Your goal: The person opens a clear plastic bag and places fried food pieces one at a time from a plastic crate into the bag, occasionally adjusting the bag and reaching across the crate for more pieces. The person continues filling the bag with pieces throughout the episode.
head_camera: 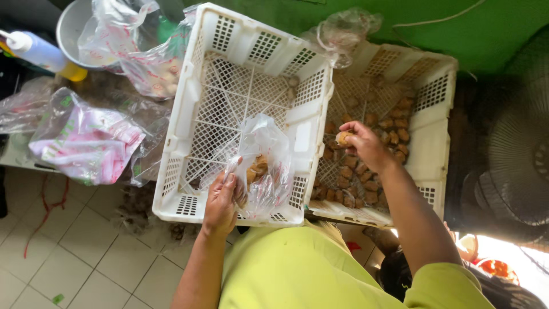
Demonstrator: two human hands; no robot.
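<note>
My left hand [221,201] grips the mouth of a clear plastic bag [264,165] that holds a few brown snack pieces, over the near edge of an empty white plastic crate [200,97]. My right hand [364,143] pinches one brown snack piece [343,137] above a second white crate [434,143] to the right. Several more brown pieces [366,171] lie across that crate's floor.
A pink-printed plastic bag [86,143] and other clear bags [143,51] lie left of the crates. A metal bowl [71,26] and a squeeze bottle [40,51] sit at the top left. A fan [514,154] stands at the right. Tiled floor [86,257] shows below.
</note>
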